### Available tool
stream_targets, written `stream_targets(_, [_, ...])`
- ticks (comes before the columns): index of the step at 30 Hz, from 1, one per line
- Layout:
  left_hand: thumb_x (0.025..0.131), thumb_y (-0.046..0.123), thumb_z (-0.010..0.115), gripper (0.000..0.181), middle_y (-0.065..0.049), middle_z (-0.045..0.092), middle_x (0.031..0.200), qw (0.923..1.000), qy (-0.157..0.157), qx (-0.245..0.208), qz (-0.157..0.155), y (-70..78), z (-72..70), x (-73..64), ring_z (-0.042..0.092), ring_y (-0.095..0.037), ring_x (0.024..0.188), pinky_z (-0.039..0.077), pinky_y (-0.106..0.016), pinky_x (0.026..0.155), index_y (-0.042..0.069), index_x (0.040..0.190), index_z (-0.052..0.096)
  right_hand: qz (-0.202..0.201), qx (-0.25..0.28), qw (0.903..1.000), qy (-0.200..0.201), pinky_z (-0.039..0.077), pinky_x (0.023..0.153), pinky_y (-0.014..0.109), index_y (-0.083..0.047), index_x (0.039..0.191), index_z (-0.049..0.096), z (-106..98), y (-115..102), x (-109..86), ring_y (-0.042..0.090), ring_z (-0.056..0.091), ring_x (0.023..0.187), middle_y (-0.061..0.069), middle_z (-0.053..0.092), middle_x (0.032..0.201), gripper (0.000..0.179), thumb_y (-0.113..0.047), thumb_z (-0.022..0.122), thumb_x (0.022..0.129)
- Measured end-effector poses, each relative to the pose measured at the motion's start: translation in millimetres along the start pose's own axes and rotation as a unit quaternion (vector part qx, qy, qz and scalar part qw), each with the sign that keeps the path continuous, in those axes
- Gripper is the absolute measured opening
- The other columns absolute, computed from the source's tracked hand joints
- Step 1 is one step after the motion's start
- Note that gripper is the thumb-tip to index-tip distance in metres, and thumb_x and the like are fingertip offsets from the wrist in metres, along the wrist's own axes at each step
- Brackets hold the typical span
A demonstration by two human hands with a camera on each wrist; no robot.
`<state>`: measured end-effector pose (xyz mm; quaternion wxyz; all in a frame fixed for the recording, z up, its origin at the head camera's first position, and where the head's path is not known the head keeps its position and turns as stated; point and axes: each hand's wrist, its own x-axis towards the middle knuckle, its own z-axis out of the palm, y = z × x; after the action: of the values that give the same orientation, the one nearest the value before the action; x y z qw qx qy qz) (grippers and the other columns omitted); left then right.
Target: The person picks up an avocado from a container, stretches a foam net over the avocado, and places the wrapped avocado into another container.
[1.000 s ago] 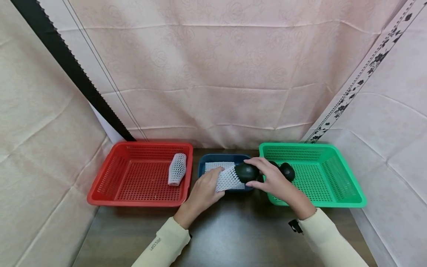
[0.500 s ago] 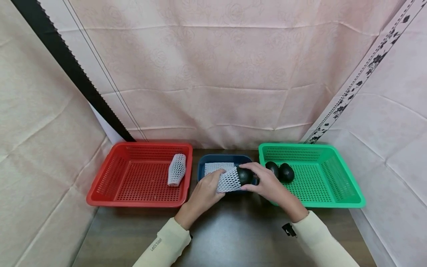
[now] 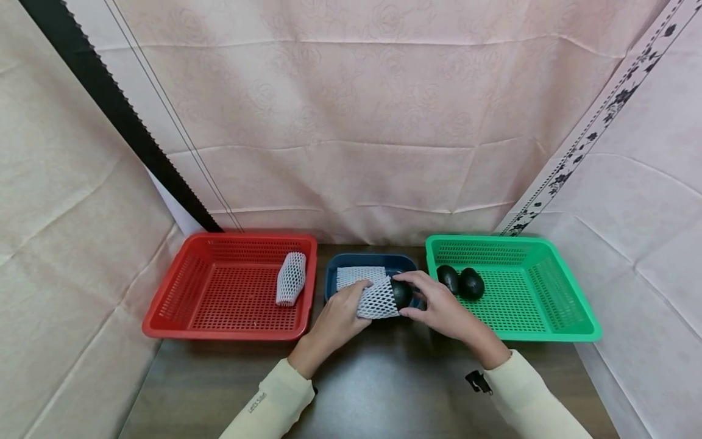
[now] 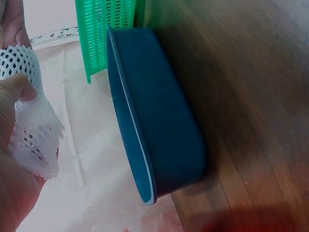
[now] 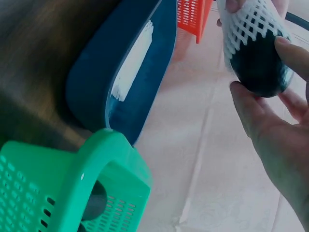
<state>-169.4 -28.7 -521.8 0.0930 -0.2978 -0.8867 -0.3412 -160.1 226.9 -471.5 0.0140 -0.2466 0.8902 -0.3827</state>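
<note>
A white foam net sleeve (image 3: 377, 300) is gripped by my left hand (image 3: 342, 311), its thumb lying across the mesh in the left wrist view. Part of a dark avocado (image 5: 260, 65) sits inside the sleeve's opening, and its rounded end sticks out. My right hand (image 3: 439, 305) holds that bare end between thumb and fingers. Both hands are above the front of a small blue bin (image 3: 403, 262). More white net sleeves (image 3: 359, 275) lie in the bin.
To the left stands a red basket (image 3: 230, 332) with one net-wrapped piece (image 3: 291, 279) in it. A green basket (image 3: 548, 332) on the right holds two dark avocados (image 3: 471, 284). Wooden tabletop (image 3: 384, 384) lies in front, and a cloth backdrop (image 3: 351, 122) rises behind.
My right hand has moved the avocado left and slightly down, into the sleeve's opening, so less of it shows. The left hand keeps holding the sleeve almost in place.
</note>
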Motion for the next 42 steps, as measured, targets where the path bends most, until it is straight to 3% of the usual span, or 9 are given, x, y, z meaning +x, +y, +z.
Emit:
stream_targets(9, [0.084,0.021,0.088,0.073,-0.009,0.061,0.143,0.9989,-0.004,-0.026,-0.038,1.5,3.1,-0.6,0.062,-0.027,0.125,0.052,-0.045,0.106,0.013,0.145,0.049,-0.029,-0.027,0.9987,0.032,0.058,0.096,0.041,-0.018,0.137,0.061,1.4,-5.9,2.0,0.025,0.061,0.124,0.005,0.057,0.139,0.059,-0.022,0.087,0.084])
stream_targets(18, [0.083,0.024,0.088,0.078,-0.009,0.059,0.143,0.9987,-0.014,-0.031,-0.038,2.9,7.0,0.1,0.061,-0.026,0.125,0.053,-0.045,0.106,0.01,0.147,0.046,-0.074,-0.092,0.992,0.045,0.061,0.09,0.04,-0.01,0.131,0.063,12.1,-6.3,5.6,0.024,0.066,0.112,0.009,0.062,0.132,0.055,-0.011,0.088,0.082])
stream_targets(29, [0.082,0.028,0.089,0.084,-0.009,0.055,0.146,0.9975,-0.044,-0.028,-0.047,6.0,10.4,3.9,0.057,-0.026,0.128,0.051,-0.045,0.109,0.01,0.151,0.042,-0.055,-0.094,0.9939,0.013,0.06,0.093,0.036,-0.004,0.134,0.06,20.0,-8.2,9.3,0.023,0.064,0.114,0.011,0.059,0.133,0.056,-0.004,0.084,0.083])
stream_targets(35, [0.082,0.028,0.089,0.089,-0.01,0.054,0.148,0.9965,-0.064,-0.016,-0.051,9.3,9.4,4.9,0.056,-0.026,0.129,0.048,-0.047,0.112,0.01,0.153,0.04,-0.029,-0.12,0.9919,-0.03,0.057,0.098,0.04,-0.002,0.14,0.055,20.7,-11.3,12.5,0.025,0.064,0.119,0.014,0.058,0.14,0.062,-0.007,0.084,0.084])
stream_targets(42, [0.083,0.027,0.089,0.094,-0.01,0.051,0.152,0.9941,-0.086,-0.02,-0.063,10.3,9.2,5.8,0.055,-0.027,0.131,0.048,-0.047,0.112,0.012,0.157,0.033,-0.044,-0.153,0.9862,-0.044,0.056,0.1,0.044,0.003,0.139,0.054,19.0,-14.5,13.9,0.029,0.063,0.122,0.018,0.059,0.14,0.066,-0.007,0.086,0.082])
